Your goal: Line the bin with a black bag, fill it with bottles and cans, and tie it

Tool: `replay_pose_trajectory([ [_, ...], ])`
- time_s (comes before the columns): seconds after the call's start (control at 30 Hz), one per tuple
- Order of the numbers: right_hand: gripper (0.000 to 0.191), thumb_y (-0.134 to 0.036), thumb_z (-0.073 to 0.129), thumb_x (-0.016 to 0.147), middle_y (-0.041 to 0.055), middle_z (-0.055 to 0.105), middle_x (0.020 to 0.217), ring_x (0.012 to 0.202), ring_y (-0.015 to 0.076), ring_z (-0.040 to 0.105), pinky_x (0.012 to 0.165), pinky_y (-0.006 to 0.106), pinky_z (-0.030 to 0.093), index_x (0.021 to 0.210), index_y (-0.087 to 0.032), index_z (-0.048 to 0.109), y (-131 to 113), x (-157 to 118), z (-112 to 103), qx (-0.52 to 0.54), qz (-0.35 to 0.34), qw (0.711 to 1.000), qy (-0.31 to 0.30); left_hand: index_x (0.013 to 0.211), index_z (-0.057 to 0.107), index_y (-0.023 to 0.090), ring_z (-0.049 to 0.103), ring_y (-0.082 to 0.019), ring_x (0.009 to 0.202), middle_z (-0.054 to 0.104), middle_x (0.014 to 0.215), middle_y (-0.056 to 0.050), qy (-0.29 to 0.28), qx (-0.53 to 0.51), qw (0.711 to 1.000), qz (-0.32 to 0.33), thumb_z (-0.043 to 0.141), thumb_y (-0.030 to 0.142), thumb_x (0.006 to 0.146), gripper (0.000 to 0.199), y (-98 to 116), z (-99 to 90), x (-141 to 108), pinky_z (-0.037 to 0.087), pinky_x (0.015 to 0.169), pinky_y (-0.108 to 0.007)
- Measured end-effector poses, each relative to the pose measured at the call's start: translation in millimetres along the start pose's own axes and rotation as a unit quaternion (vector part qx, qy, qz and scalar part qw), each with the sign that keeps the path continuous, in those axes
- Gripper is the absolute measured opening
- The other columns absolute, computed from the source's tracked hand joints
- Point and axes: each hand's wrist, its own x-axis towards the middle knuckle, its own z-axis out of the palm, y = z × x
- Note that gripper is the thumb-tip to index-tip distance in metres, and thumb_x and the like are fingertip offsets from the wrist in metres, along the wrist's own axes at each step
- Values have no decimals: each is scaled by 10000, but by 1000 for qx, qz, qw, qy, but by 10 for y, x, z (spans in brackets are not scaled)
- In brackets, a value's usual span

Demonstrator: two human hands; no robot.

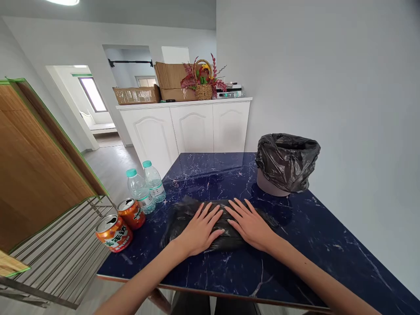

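Observation:
A black plastic bag [182, 221] lies flattened and crumpled on the dark blue marbled table [226, 273]. My left hand [202, 229] rests flat on its left half, fingers stretched forward. On the right half lies my right hand [251, 224], palm down with its fingers spread. Neither hand grips anything; both press on top of the bag. Whatever may be inside or under the bag is hidden.
Two orange soda cans [114, 236] and two clear bottles [141, 192] with teal caps stand along the left edge. A bin [271, 186] lined with a black bag [285, 164] stands at the back right. Behind is a white cabinet [193, 127]; a metal rack [62, 258] is at left.

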Motion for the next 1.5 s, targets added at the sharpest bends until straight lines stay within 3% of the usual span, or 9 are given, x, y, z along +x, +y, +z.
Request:
replay_pose_trajectory([
  [0.17, 654, -621, 243, 1124, 74, 347, 1743, 1632, 297, 269, 1319, 610, 222, 1669, -295, 402, 457, -20, 138, 10, 66, 995, -72, 1728, 178, 268, 151, -340, 1658, 217, 1781, -87, -63, -32, 992, -103, 319, 582, 1122, 697, -502, 103, -292, 294, 1285, -640],
  [0.27, 647, -622, 223, 1127, 28, 259, 1775, 1648, 251, 209, 1337, 553, 209, 1701, -334, 307, 556, -108, 125, 40, 78, 992, -89, 1692, 330, 202, 272, -389, 1621, 334, 1738, -144, -36, 13, 989, -143, 366, 558, 1111, 682, -624, 45, -438, 353, 1255, -658],
  [0.43, 636, -589, 241, 1132, 33, 259, 1773, 1648, 276, 202, 1335, 577, 218, 1695, -309, 335, 348, -210, 227, 35, 105, 992, -52, 1623, 454, 172, 368, -335, 1594, 430, 1695, -156, 63, 40, 995, -61, 364, 321, 1119, 533, -181, 41, -159, 325, 1310, -582],
  [0.53, 608, -533, 265, 1139, 68, 316, 1750, 1630, 307, 265, 1310, 617, 273, 1688, -290, 361, 137, -282, 336, 11, 101, 995, -3, 1686, 321, 220, 308, -287, 1623, 386, 1727, -99, 42, -7, 999, 8, 334, 393, 1141, 572, 208, 166, 148, 307, 1329, -536],
  [0.63, 599, -486, 300, 1140, 63, 308, 1750, 1618, 321, 294, 1296, 624, 314, 1713, -312, 287, 6, -367, 377, 5, 89, 996, 21, 1718, 232, 249, 257, -304, 1637, 309, 1758, -80, 8, -29, 1000, -2, 334, 499, 1138, 640, 279, 283, 256, 288, 1333, -542],
  [0.9, 687, -552, 411, 1113, -21, 192, 1778, 1621, 340, 253, 1287, 604, 353, 1723, -423, 121, 20, -602, -24, 87, 101, 988, -81, 1712, 260, 268, 378, -356, 1581, 334, 1741, -109, 20, 31, 989, -142, 419, 440, 1126, 631, -663, 17, -618, 350, 1278, -647],
  [1.1, 749, -668, 555, 1011, 55, 435, 1695, 1471, 403, 531, 1075, 576, 596, 1686, -452, 312, 197, -885, -175, 136, 162, 972, -101, 1731, 123, 346, 351, -317, 1598, 372, 1733, -54, 61, 31, 995, -72, 520, 299, 1090, 756, -489, -284, -1046, 444, 1251, -571],
  [1.27, 884, -751, 478, 978, 149, 583, 1575, 1348, 419, 648, 972, 561, 649, 1712, -293, 300, 187, -821, -170, 201, 341, 909, -130, 1722, 175, 378, 373, -323, 1585, 402, 1714, -28, 25, -41, 999, -2, 541, 291, 1086, 739, -70, -228, -836, 478, 1230, -543],
  [1.5, 947, -809, 532, 907, 107, 455, 1687, 1443, 340, 575, 1115, 402, 567, 1666, -281, 328, -295, -585, -680, 471, 363, 788, -158, 1723, -83, 296, 347, -382, 1591, 244, 1764, -83, -10, -79, 996, 27, 592, 750, 941, 1129, 196, 196, -437, 393, 1277, -541],
])
